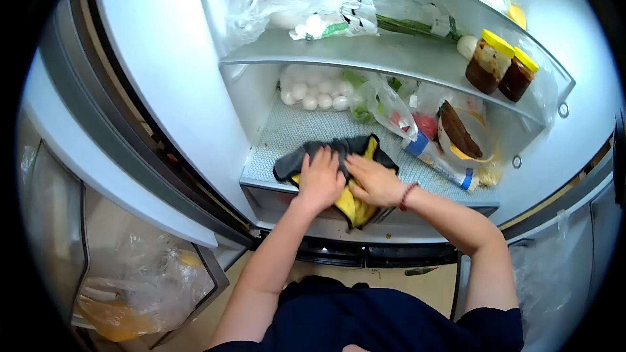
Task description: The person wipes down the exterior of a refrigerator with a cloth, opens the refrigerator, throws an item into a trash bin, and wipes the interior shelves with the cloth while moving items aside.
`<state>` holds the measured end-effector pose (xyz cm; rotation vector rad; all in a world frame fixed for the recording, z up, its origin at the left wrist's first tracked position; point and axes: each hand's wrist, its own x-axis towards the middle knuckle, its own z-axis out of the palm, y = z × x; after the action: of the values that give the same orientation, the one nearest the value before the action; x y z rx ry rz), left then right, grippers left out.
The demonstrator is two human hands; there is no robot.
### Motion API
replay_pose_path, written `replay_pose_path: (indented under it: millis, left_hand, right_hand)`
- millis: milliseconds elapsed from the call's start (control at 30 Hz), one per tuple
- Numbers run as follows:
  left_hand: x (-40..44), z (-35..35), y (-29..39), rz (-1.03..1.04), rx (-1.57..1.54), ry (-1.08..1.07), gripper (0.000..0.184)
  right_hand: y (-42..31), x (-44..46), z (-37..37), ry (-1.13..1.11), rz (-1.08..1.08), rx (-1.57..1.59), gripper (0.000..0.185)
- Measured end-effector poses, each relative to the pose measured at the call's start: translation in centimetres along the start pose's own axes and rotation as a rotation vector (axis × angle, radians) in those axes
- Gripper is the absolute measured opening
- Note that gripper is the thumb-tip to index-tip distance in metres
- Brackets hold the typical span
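Observation:
A grey and yellow cloth (355, 205) with dark edging lies bunched at the front of the lower fridge shelf (267, 150), and its lower corner hangs over the shelf's front edge. My left hand (321, 179) rests on the grey side with its fingers stretched out over the fabric. Beside it, my right hand (375, 181) presses on the cloth from the right, fingers extended toward the left hand. A dark red bead bracelet (409, 196) circles the right wrist. The cloth hides the shelf surface under both hands.
Behind the cloth sit bagged eggs (314, 93) and bagged greens (362, 107). To the right are a white bowl (488, 132) with a brown long item on it and a blue-white box (443, 163). Two yellow-lidded jars (489, 62) stand above. Open doors flank both sides.

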<state>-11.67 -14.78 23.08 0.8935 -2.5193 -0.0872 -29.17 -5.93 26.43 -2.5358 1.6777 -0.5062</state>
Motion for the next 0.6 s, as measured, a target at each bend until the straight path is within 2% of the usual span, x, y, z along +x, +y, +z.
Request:
replay_pose_path:
  millis: [67, 167, 233, 367, 433, 500, 600]
  left_hand:
    - [-2.0, -1.9, 0.9, 0.009, -0.09, 0.009, 0.052]
    - [-2.3, -2.5, -1.7, -0.13, -0.005, 0.084, 0.051]
    - [-1.7, -2.3, -3.4, -0.172, 0.078, 0.15, 0.05]
    - [-2.0, -3.1, -4.8, -0.381, 0.066, 0.227, 0.058]
    - [-3.2, -3.9, -4.4, -0.441, 0.089, 0.235, 0.061]
    - [-4.4, -3.8, -4.7, -0.416, 0.084, 0.287, 0.056]
    - [-6.8, -4.7, -4.7, -0.346, -0.014, 0.35, 0.042]
  right_hand:
    - [-0.5, -0.4, -0.1, -0.028, -0.055, 0.02, 0.054]
    - [-0.1, 3.9, 1.7, -0.029, -0.058, 0.049, 0.056]
    - [0.1, 8.1, 2.9, -0.029, 0.003, 0.019, 0.057]
    - [2.5, 16.4, 7.0, -0.001, 0.06, 0.064, 0.062]
    - [1.3, 20.3, 7.3, -0.064, 0.16, 0.146, 0.061]
    - [0.0, 22.3, 7.9, -0.067, 0.115, 0.19, 0.057]
    - [-1.5, 20.8, 8.1, -0.062, -0.173, 0.374, 0.049]
